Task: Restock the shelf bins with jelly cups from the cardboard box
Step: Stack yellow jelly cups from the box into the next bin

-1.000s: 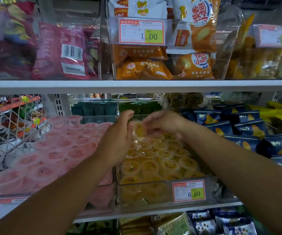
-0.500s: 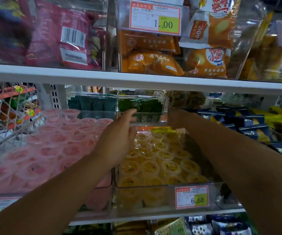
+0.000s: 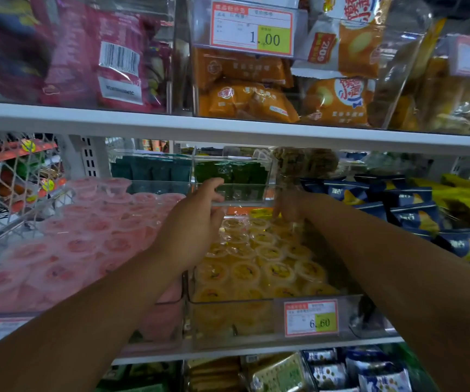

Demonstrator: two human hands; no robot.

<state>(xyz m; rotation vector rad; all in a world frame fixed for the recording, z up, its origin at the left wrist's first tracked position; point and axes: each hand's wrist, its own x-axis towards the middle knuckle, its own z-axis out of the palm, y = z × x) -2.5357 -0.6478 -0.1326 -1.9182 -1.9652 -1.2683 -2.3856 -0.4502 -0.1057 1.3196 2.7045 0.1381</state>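
Clear plastic blurred the fingers of the right hand, which were down among the rearmost yellow jelly cups, so whether they pinched one could not be told. The left hand hovered just beside it, thumb spread wide and fingers loosely extended, with nothing visibly in them. Both hands were at the back of the clear bin packed with those cups and fronted by a 6.60 price tag, with pink jelly cups to its left, green packets behind, blue snack packs to the right and orange packets on the shelf above.
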